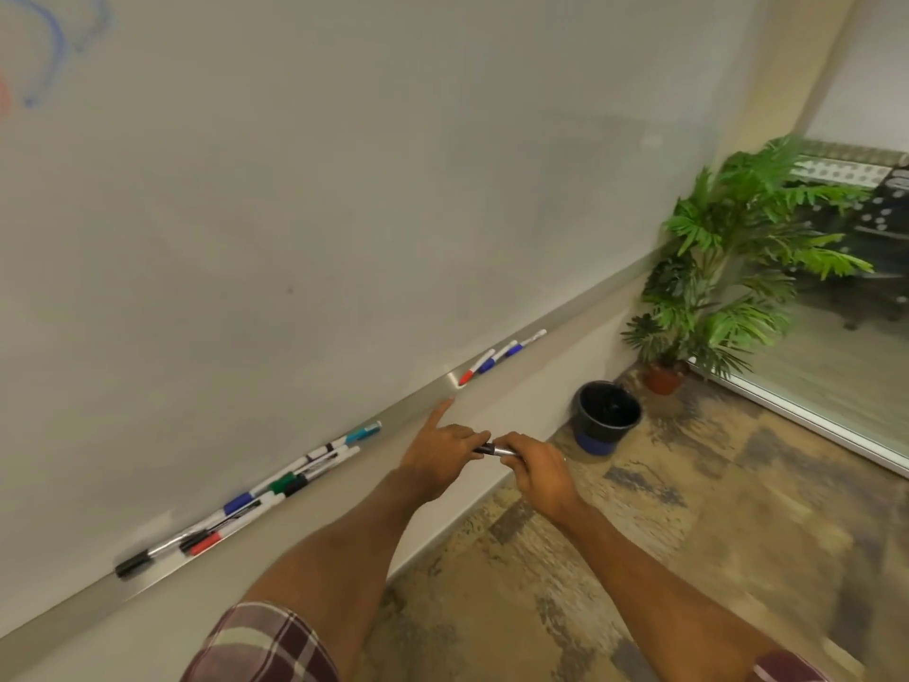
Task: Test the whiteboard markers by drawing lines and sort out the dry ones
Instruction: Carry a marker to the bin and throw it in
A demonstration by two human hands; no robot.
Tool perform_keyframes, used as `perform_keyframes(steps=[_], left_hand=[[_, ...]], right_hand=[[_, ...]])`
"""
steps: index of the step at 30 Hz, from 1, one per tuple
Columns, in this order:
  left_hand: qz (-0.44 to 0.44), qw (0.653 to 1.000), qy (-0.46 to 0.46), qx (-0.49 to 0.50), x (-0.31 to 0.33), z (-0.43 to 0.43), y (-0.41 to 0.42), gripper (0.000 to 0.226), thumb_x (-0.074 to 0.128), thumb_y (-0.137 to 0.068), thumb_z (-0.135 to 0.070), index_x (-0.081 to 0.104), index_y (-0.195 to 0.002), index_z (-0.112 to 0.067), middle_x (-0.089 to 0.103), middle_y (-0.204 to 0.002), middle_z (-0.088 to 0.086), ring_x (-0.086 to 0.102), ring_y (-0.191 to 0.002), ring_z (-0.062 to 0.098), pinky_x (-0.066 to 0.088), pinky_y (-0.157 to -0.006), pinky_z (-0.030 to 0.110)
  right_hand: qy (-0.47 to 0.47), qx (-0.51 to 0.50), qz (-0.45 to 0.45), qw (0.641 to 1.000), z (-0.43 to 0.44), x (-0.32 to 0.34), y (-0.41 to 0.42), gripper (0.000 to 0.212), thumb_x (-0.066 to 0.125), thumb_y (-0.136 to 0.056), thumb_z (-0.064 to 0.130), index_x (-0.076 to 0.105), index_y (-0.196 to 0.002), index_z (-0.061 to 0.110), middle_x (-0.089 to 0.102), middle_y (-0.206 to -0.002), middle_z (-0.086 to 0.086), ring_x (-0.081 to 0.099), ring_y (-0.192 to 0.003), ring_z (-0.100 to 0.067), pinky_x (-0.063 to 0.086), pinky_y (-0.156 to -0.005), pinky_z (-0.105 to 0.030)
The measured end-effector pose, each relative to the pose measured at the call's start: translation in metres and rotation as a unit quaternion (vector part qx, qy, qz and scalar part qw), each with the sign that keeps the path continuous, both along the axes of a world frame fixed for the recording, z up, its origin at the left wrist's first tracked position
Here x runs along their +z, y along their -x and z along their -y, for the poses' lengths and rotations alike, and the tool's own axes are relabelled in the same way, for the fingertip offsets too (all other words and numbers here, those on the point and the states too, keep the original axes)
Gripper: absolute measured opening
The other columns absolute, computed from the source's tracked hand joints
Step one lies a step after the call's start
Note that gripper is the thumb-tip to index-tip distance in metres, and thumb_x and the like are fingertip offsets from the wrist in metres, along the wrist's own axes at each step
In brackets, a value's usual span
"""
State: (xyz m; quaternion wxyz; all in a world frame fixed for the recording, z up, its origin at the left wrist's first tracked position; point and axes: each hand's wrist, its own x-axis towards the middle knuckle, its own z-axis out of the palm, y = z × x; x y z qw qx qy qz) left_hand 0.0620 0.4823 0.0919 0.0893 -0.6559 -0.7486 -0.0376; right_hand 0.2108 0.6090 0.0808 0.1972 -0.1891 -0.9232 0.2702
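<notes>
Both hands hold one marker (494, 450) in front of the whiteboard's metal tray (418, 403). My left hand (442, 457) grips its dark end, with the index finger sticking out toward the tray. My right hand (536, 467) grips the silver barrel end. Several markers (275, 487) with black, red, blue, green and teal caps lie in the tray at lower left. Three more markers (499, 356), one red-capped and two blue-capped, lie farther right in the tray. Faint blue and red lines (49, 56) show on the whiteboard (344, 189) at top left.
A black waste bin (607, 418) with a blue base stands on the floor by the wall below the tray's right end. A potted plant (728, 268) fills the corner beyond it. A glass partition (836, 366) runs along the right.
</notes>
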Motion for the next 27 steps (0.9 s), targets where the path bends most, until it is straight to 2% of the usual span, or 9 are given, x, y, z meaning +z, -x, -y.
perform_keyframes(steps=[3, 5, 8, 10, 13, 16, 20, 25, 27], left_hand=[[0.002, 1.000, -0.012, -0.027, -0.008, -0.033, -0.017, 0.028, 0.067, -0.091, -0.019, 0.067, -0.118, -0.014, 0.075, -0.094, 0.001, 0.071, -0.089, 0.019, -0.012, -0.117, 0.033], [0.010, 0.997, -0.044, -0.065, -0.016, -0.052, -0.028, 0.034, 0.046, -0.100, -0.032, 0.068, -0.115, -0.012, 0.075, -0.092, 0.002, 0.071, -0.087, 0.019, -0.002, -0.118, 0.036], [-0.011, 0.982, -0.122, -0.146, -0.017, -0.082, -0.051, 0.075, 0.007, -0.103, -0.046, 0.075, -0.092, -0.016, 0.073, -0.073, -0.004, 0.069, -0.068, 0.011, 0.029, -0.113, 0.039], [0.000, 0.973, -0.146, -0.177, -0.020, -0.102, -0.062, 0.078, 0.005, -0.104, -0.043, 0.076, -0.083, -0.019, 0.071, -0.070, -0.007, 0.067, -0.064, 0.007, 0.038, -0.108, 0.040], [0.036, 0.974, -0.126, -0.187, -0.031, -0.130, -0.073, 0.046, 0.035, -0.096, -0.046, 0.073, -0.087, -0.021, 0.071, -0.073, -0.009, 0.067, -0.067, 0.007, 0.035, -0.109, 0.044], [0.086, 0.977, -0.085, -0.177, -0.045, -0.164, -0.083, 0.041, 0.043, -0.092, -0.048, 0.072, -0.096, -0.020, 0.073, -0.084, -0.004, 0.069, -0.080, 0.014, 0.034, -0.109, 0.051], [0.140, 0.986, 0.012, -0.094, -0.047, -0.212, -0.095, 0.032, 0.051, -0.098, -0.032, 0.062, -0.125, -0.018, 0.065, -0.121, 0.002, 0.056, -0.119, 0.020, 0.007, -0.118, 0.040], [0.132, 0.986, 0.103, -0.027, -0.061, -0.260, -0.094, 0.064, 0.035, -0.100, -0.053, 0.023, -0.154, -0.021, 0.024, -0.160, -0.002, 0.017, -0.148, 0.021, -0.002, -0.119, 0.046], [0.136, 0.983, 0.119, -0.019, -0.067, -0.286, -0.085, 0.074, 0.030, -0.097, -0.064, 0.010, -0.156, -0.025, 0.009, -0.164, -0.001, 0.006, -0.150, 0.022, -0.007, -0.118, 0.051]], right_hand=[[0.020, -0.025, 0.001, 0.999, -0.023, -0.002, -0.023, 0.020, 0.056, -0.091, 0.011, 0.066, -0.106, 0.020, 0.068, -0.089, 0.004, 0.060, -0.078, -0.012, 0.051, -0.072, -0.033], [0.032, -0.046, 0.011, 0.998, -0.036, -0.006, -0.039, 0.020, 0.055, -0.092, 0.011, 0.066, -0.105, 0.021, 0.068, -0.090, 0.003, 0.060, -0.080, -0.013, 0.052, -0.072, -0.033], [0.045, -0.065, 0.031, 0.996, -0.057, -0.013, -0.061, 0.022, 0.053, -0.091, 0.012, 0.065, -0.105, 0.025, 0.067, -0.087, 0.004, 0.060, -0.077, -0.013, 0.052, -0.070, -0.037], [0.050, -0.083, 0.041, 0.994, -0.073, -0.015, -0.073, 0.025, 0.053, -0.090, 0.010, 0.065, -0.105, 0.025, 0.069, -0.089, 0.005, 0.061, -0.078, -0.013, 0.053, -0.071, -0.037], [0.052, -0.103, 0.052, 0.992, -0.094, -0.015, -0.090, 0.035, 0.054, -0.085, 0.003, 0.066, -0.110, 0.025, 0.070, -0.097, 0.005, 0.064, -0.085, -0.015, 0.053, -0.076, -0.033], [0.048, -0.115, 0.057, 0.991, -0.115, -0.015, -0.103, 0.038, 0.056, -0.086, 0.000, 0.065, -0.114, 0.024, 0.070, -0.103, 0.004, 0.063, -0.092, -0.014, 0.050, -0.078, -0.027], [0.043, -0.178, 0.066, 0.981, -0.151, -0.027, -0.103, 0.033, 0.060, -0.087, 0.005, 0.065, -0.113, 0.025, 0.069, -0.105, 0.005, 0.061, -0.097, -0.014, 0.044, -0.079, -0.024], [-0.010, -0.272, 0.133, 0.953, -0.197, -0.042, -0.086, 0.030, 0.063, -0.087, 0.010, 0.066, -0.104, 0.034, 0.068, -0.097, 0.010, 0.057, -0.098, -0.013, 0.027, -0.078, -0.027], [-0.021, -0.293, 0.148, 0.945, -0.223, -0.047, -0.081, 0.028, 0.063, -0.087, 0.012, 0.066, -0.103, 0.035, 0.068, -0.098, 0.012, 0.057, -0.100, -0.011, 0.029, -0.080, -0.028]])
